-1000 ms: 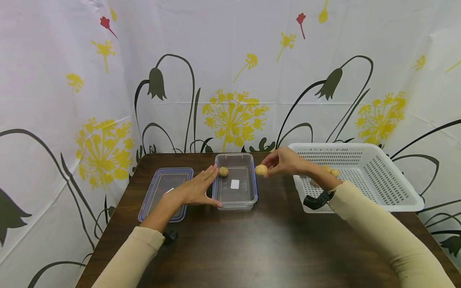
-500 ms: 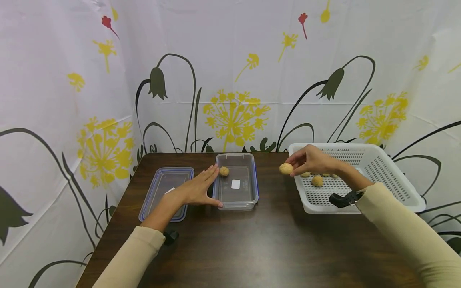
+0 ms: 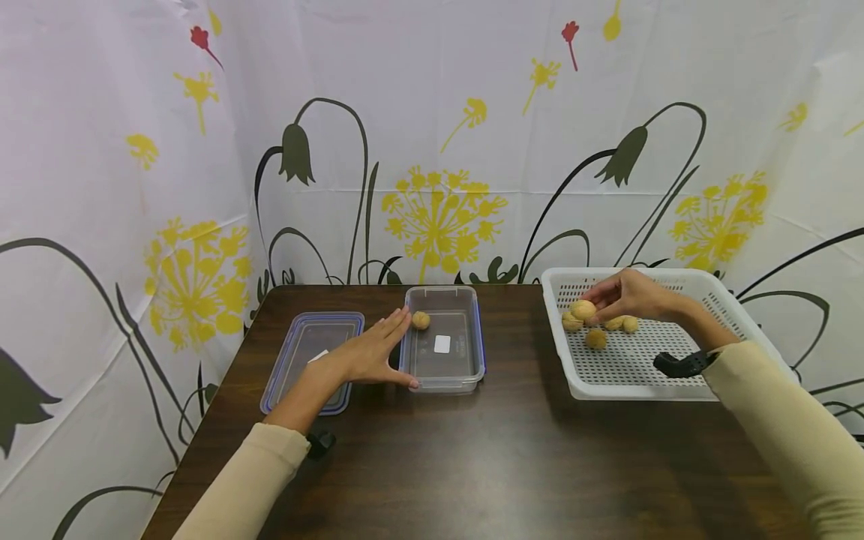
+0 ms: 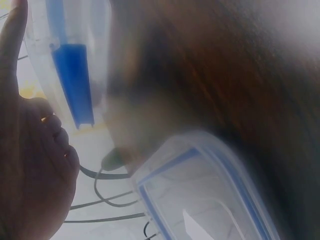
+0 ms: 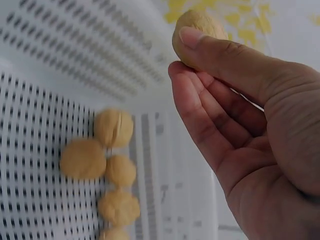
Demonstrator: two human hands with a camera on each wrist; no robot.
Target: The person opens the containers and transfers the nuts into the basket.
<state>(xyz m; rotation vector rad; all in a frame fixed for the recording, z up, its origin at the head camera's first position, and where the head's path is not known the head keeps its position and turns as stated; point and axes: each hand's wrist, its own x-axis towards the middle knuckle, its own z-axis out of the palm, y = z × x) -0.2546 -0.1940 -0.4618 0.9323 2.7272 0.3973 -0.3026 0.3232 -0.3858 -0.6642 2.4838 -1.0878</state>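
The right hand [image 3: 631, 296] pinches a walnut [image 3: 583, 309] over the basket [image 3: 729, 330], near its left edge. The left hand [image 3: 367, 352], fingers straight, seems to rest against the clear box [image 3: 442, 375].

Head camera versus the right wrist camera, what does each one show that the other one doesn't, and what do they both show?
Only the head view shows the left hand resting flat against the clear container, which holds one walnut, and the lid on the dark table. Only the right wrist view shows, close up, the thumb pressing the held walnut against the fingertips. Both show the right hand pinching that walnut above the white basket, with loose walnuts lying inside.
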